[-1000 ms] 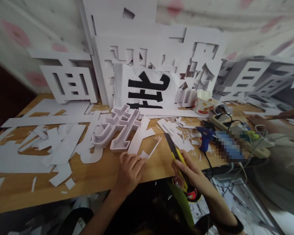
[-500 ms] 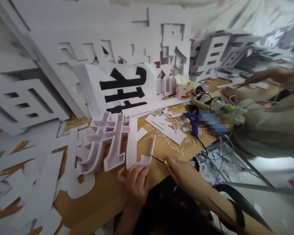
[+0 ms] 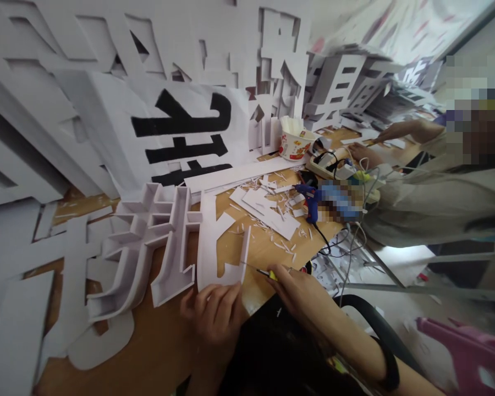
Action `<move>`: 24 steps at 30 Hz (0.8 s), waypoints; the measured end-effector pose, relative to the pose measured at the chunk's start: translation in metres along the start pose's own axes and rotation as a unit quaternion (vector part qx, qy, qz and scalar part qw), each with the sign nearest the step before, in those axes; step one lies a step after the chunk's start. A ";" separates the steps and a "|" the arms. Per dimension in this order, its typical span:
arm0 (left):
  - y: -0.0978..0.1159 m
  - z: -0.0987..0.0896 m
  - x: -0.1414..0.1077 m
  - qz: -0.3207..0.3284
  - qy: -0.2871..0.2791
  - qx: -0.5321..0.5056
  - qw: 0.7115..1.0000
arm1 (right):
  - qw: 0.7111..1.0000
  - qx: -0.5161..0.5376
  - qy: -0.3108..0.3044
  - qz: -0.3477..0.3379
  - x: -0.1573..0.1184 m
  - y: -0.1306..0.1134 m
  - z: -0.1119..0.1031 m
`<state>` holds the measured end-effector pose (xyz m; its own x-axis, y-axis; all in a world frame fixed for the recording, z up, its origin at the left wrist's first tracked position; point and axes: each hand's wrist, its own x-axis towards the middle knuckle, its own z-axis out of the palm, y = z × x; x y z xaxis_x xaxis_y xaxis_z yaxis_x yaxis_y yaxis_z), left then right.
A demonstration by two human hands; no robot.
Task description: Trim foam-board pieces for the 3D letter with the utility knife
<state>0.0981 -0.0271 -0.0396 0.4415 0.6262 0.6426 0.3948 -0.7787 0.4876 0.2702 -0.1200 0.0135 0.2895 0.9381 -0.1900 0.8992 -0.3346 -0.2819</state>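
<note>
My right hand (image 3: 295,289) grips a craft knife (image 3: 269,273) with a yellow part on its handle. Its thin blade points left, the tip at an upright white strip (image 3: 246,246). That strip stands along the right end of a flat white foam-board character piece (image 3: 208,231). The fingers of my left hand (image 3: 218,311) are bent over the near edge of this piece, holding it; what the thumb does is partly hidden. Just to the left stands a hollow foam-board character (image 3: 138,250) with raised walls.
A blue glue gun (image 3: 311,201) lies right of foam-board offcuts (image 3: 268,209). Behind are a paper tub (image 3: 295,146) and a sheet with black characters (image 3: 185,115). A co-worker's hands (image 3: 396,135) work at the far right. A pink glue gun (image 3: 462,346) shows lower right.
The view has shifted, so the table's things sit further left and the pink glue gun has come into view. My hands keep their hold on the knife and the piece.
</note>
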 end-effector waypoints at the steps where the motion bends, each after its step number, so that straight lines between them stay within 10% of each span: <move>1: 0.000 0.001 0.000 -0.005 0.010 0.008 1.000 | 1.000 0.021 0.002 0.010 0.000 0.001 0.000; 9: -0.008 0.006 -0.005 0.062 -0.004 0.135 0.989 | 0.944 0.328 0.008 0.029 -0.015 0.020 -0.001; 13: -0.010 0.004 -0.012 0.076 0.002 0.168 0.983 | 0.815 0.575 -0.070 -0.024 -0.016 0.035 -0.011; 18: 0.001 0.005 -0.012 0.034 0.047 0.175 0.983 | 0.663 0.748 0.014 -0.020 -0.013 0.042 -0.034; 24: 0.008 0.006 -0.007 0.017 -0.008 0.153 0.988 | 0.682 0.725 -0.008 -0.098 -0.015 0.048 -0.035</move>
<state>0.1030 -0.0376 -0.0430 0.4701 0.6024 0.6451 0.6036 -0.7527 0.2630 0.3205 -0.1471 0.0356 0.1958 0.9804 -0.0217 -0.3517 0.0495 -0.9348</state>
